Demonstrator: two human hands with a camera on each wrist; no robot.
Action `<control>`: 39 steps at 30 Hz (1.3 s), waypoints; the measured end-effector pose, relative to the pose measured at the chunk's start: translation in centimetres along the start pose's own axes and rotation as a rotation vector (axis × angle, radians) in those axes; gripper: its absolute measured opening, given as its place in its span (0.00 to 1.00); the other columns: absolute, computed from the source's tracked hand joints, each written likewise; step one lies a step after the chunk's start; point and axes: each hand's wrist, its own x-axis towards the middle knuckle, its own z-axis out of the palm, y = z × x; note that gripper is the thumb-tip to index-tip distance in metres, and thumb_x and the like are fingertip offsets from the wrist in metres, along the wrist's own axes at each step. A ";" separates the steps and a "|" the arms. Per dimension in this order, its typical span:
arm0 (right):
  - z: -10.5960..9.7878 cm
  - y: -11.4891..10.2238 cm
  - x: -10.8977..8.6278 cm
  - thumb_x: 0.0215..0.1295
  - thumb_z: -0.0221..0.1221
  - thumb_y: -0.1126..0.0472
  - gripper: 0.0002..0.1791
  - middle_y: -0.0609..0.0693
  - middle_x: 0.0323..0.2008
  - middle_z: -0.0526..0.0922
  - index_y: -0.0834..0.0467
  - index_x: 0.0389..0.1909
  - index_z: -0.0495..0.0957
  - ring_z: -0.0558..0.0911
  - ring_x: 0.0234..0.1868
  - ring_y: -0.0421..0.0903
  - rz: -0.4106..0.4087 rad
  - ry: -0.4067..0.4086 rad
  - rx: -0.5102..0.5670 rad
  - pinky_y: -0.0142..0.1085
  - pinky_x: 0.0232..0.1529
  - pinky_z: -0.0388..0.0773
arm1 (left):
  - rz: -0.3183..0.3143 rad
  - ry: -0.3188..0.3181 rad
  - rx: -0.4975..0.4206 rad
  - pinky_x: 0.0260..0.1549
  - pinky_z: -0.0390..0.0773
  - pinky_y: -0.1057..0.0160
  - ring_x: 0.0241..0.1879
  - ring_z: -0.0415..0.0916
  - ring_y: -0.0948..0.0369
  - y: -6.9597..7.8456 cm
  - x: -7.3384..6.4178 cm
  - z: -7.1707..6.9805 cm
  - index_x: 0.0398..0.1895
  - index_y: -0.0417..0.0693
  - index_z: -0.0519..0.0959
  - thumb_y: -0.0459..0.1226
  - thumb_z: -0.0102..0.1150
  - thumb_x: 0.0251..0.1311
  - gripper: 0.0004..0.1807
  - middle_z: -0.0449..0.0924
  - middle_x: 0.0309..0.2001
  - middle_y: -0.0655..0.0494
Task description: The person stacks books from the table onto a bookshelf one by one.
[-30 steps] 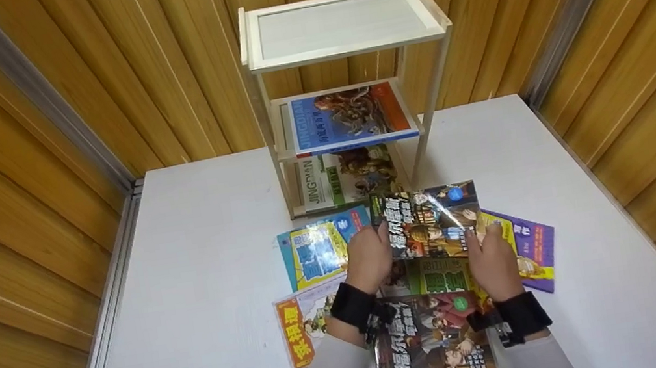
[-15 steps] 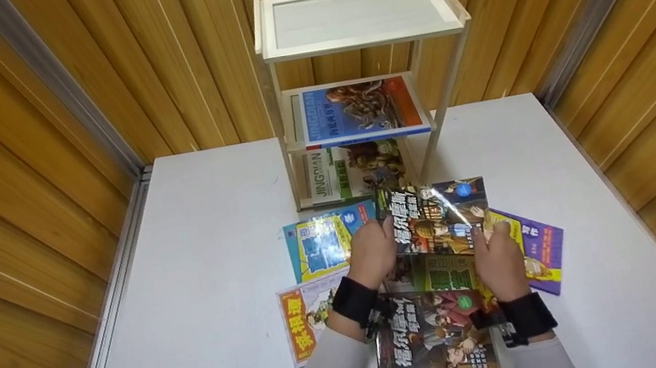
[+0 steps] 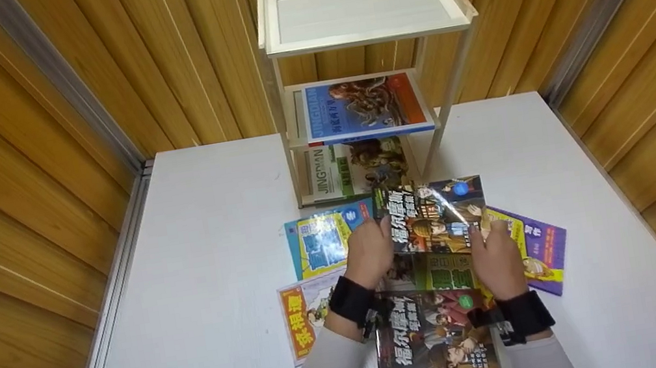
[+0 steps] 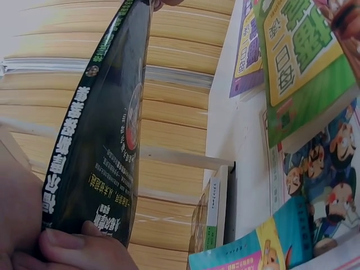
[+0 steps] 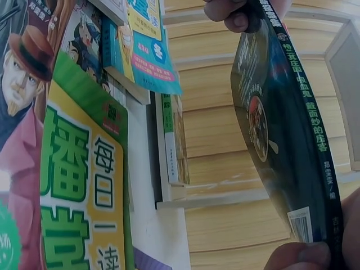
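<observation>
Both hands hold a glossy dark-covered book (image 3: 429,220) with cartoon figures, raised over other books on the white table. My left hand (image 3: 370,253) grips its left edge, thumb on the front cover. The right hand (image 3: 498,262) pinches the lower right corner. In the left wrist view the black back cover (image 4: 107,146) and spine face the camera, with fingertips (image 4: 67,241) curled under it. The right wrist view shows the spine side too, with a barcode near the fingers (image 5: 304,254). A similar dark book (image 3: 435,341) lies below, between the forearms.
Around lie a green book (image 3: 447,273), a teal-and-yellow one (image 3: 321,247), an orange-titled one (image 3: 298,320) and a purple one (image 3: 545,248). Behind stands a pale shelf rack (image 3: 371,39). A blue-red book (image 3: 365,109) is on its middle shelf, a green-white one (image 3: 333,173) at the bottom.
The head view has shifted slightly, so the rack appears further right and higher. Both hands keep hold of the dark-covered book in nearly the same place above the others.
</observation>
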 end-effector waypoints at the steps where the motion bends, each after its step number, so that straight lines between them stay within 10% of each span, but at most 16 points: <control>1: 0.1 0.0 0.1 0.86 0.43 0.49 0.26 0.51 0.25 0.64 0.72 0.61 0.63 0.67 0.21 0.48 -0.002 -0.004 0.001 0.41 0.24 0.65 | 0.004 0.004 -0.005 0.34 0.81 0.49 0.27 0.81 0.46 -0.1 0.0 -0.1 0.24 0.48 0.72 0.44 0.42 0.86 0.25 0.77 0.23 0.47; 17: 4.0 -1.5 3.3 0.86 0.46 0.53 0.29 0.50 0.26 0.66 0.78 0.65 0.62 0.69 0.22 0.48 -0.056 -0.091 -0.002 0.40 0.25 0.65 | -0.072 0.009 0.085 0.41 0.82 0.46 0.35 0.84 0.43 -3.3 1.7 -1.9 0.33 0.40 0.80 0.45 0.41 0.86 0.26 0.82 0.30 0.41; 26: 7.9 -2.7 6.2 0.86 0.44 0.53 0.26 0.59 0.31 0.75 0.77 0.60 0.63 0.80 0.33 0.58 -0.047 -0.194 -0.045 0.49 0.36 0.74 | -0.044 0.134 0.202 0.41 0.84 0.42 0.35 0.86 0.38 -6.8 3.3 -2.5 0.34 0.32 0.82 0.42 0.46 0.84 0.24 0.85 0.30 0.35; 33: 9.2 -2.9 8.7 0.87 0.40 0.51 0.28 0.59 0.33 0.76 0.75 0.63 0.61 0.80 0.32 0.55 -0.015 -0.269 -0.016 0.48 0.40 0.74 | -0.087 0.068 0.196 0.41 0.85 0.44 0.34 0.85 0.41 -8.0 5.8 -2.3 0.27 0.39 0.82 0.44 0.42 0.86 0.29 0.85 0.30 0.39; 39: 10.2 -3.0 10.8 0.87 0.37 0.51 0.38 0.75 0.48 0.79 0.84 0.75 0.48 0.83 0.47 0.67 -0.013 -0.295 -0.015 0.53 0.50 0.76 | -0.099 0.088 0.215 0.38 0.86 0.45 0.33 0.86 0.41 -8.9 7.6 -1.6 0.39 0.33 0.83 0.45 0.42 0.86 0.27 0.85 0.32 0.38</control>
